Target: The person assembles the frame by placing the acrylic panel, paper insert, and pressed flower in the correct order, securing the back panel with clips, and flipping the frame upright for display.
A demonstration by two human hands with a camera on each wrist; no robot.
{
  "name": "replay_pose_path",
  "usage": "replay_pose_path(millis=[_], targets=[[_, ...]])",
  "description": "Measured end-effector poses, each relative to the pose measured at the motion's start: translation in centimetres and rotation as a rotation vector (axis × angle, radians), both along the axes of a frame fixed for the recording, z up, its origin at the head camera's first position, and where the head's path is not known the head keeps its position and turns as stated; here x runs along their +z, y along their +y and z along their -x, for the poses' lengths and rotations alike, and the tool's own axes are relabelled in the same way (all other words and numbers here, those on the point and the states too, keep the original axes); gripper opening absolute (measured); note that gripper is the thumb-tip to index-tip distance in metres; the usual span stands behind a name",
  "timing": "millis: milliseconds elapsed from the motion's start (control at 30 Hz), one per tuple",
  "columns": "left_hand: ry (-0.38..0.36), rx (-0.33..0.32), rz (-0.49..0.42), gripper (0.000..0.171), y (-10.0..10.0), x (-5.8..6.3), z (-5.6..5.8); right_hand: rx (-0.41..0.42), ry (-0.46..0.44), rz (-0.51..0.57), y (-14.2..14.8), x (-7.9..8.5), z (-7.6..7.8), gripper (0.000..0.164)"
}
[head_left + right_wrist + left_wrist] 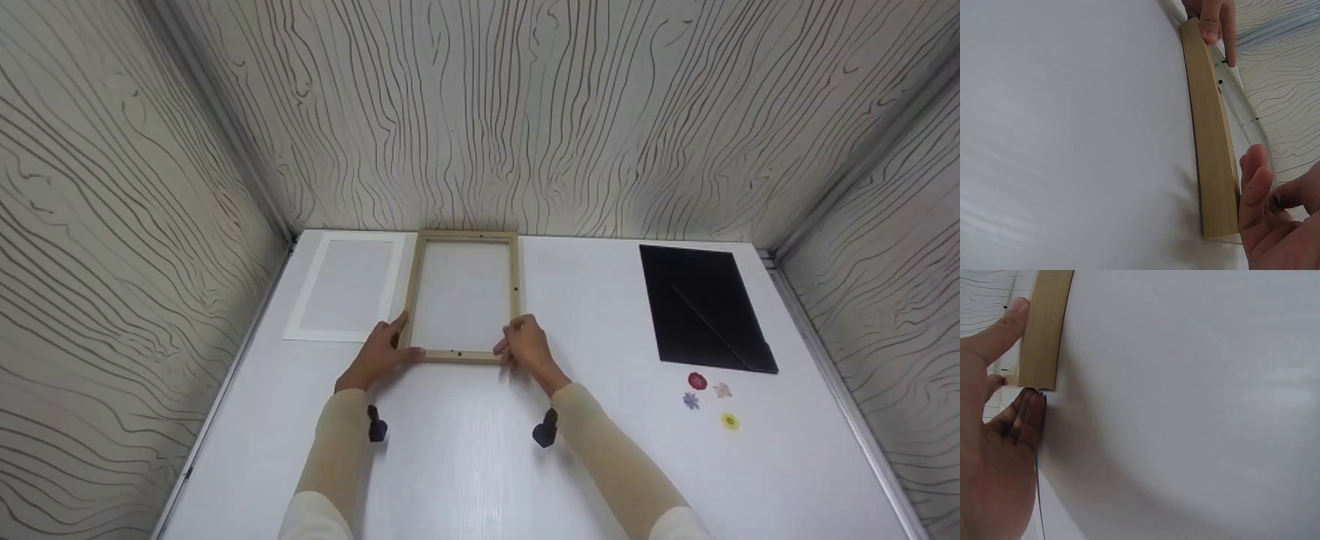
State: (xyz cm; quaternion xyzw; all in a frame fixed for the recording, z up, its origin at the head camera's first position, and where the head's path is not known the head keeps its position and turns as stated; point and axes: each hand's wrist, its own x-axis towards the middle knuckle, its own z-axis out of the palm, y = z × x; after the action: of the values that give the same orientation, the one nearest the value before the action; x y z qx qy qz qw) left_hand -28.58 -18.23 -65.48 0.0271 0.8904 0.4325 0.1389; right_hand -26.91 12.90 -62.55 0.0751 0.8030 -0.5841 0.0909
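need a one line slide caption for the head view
Left hand and right hand at the near corners of a rectangular tan wooden frame on a white table.

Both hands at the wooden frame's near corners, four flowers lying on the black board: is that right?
Not quite: the head view shows the flowers on the table, by the near edge of the black board. The left hand and right hand are at the near corners of the wooden frame.
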Motion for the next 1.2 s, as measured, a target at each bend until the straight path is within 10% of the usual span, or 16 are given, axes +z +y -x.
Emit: replay_pose_path(millis=[467,1200], targets=[[0.004,0.001,0.004,0.103,0.04,0.25,-0.17,-0.045,0.133,-0.297,0.37,-0.38,0.27,0.026],[-0.009,0.015,0.029,0.103,0.24,0.20,-0.18,-0.008,0.155,-0.365,0.35,-0.54,0.25,0.020]])
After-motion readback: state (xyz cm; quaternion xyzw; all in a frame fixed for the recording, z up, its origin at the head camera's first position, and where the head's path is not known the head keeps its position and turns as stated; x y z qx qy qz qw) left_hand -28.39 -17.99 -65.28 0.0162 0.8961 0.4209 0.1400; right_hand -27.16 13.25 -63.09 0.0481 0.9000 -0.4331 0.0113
